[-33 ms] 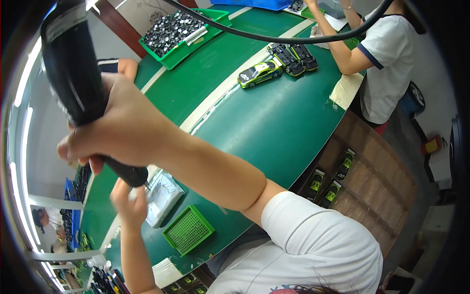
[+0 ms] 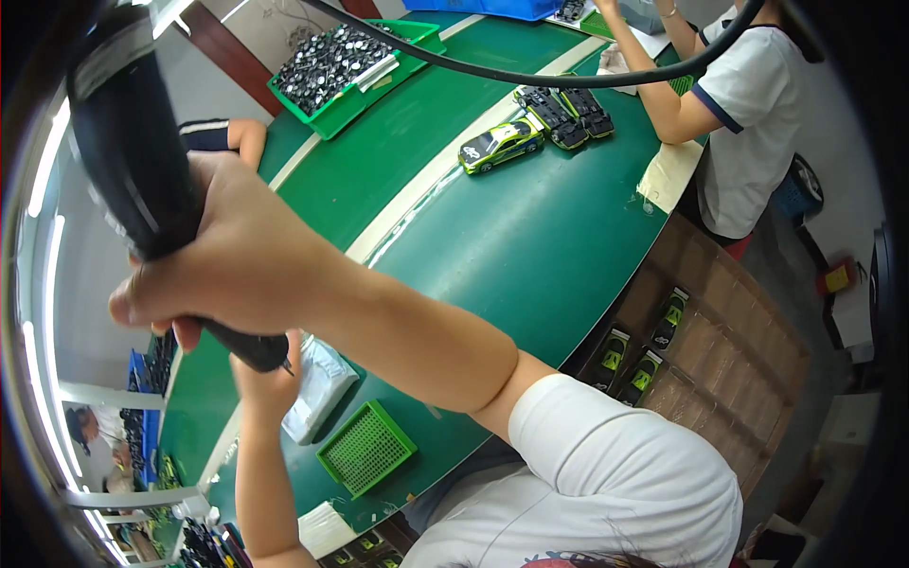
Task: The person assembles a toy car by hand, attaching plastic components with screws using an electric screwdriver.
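Fingers curled round it, the right hand (image 2: 251, 251) grips a smooth, black, tapered power screwdriver (image 2: 133, 142) above the counter's (image 2: 492, 246) left part; the left hand (image 2: 269, 383) is half-hidden behind its tip, grip impossible to tell. A crumpled, pale, plastic-wrapped block (image 2: 324, 390) and green mesh basket (image 2: 367, 450) lie near the glossy green counter's front edge, under strip lights (image 2: 50, 156).
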`<action>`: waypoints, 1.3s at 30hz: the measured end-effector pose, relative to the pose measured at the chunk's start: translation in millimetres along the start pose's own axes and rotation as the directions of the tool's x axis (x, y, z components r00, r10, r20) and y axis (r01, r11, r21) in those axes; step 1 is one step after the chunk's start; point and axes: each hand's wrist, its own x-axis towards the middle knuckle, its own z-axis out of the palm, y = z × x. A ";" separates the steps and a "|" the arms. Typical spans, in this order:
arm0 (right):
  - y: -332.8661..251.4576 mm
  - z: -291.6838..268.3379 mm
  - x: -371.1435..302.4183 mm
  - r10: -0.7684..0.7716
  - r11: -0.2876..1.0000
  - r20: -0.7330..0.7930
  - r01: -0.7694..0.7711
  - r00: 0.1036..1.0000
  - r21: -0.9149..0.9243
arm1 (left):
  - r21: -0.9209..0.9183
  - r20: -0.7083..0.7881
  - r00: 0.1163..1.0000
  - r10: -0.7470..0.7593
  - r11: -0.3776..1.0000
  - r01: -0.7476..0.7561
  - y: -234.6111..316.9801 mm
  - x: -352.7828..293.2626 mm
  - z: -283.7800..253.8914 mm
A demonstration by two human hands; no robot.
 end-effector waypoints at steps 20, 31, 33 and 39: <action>-37.6 -35.9 4.8 -0.199 0.943 0.009 0.194 0.980 -0.270 | -0.168 0.330 0.893 0.305 0.950 -0.262 64.0 193.9 286.4; -54.4 -51.1 6.4 -0.326 0.872 -0.048 0.280 0.944 -0.402 | -0.733 0.456 0.876 -0.155 0.494 0.468 28.2 156.8 196.6; -61.0 -43.8 5.1 -0.139 0.974 -0.075 0.122 0.988 -0.192 | -0.797 0.599 0.799 -0.042 0.063 0.601 12.7 140.4 153.2; -82.0 -62.5 -14.0 -0.306 0.865 -0.157 0.205 0.939 -0.458 | -0.822 0.501 0.865 -0.032 -0.331 0.464 31.7 102.0 104.1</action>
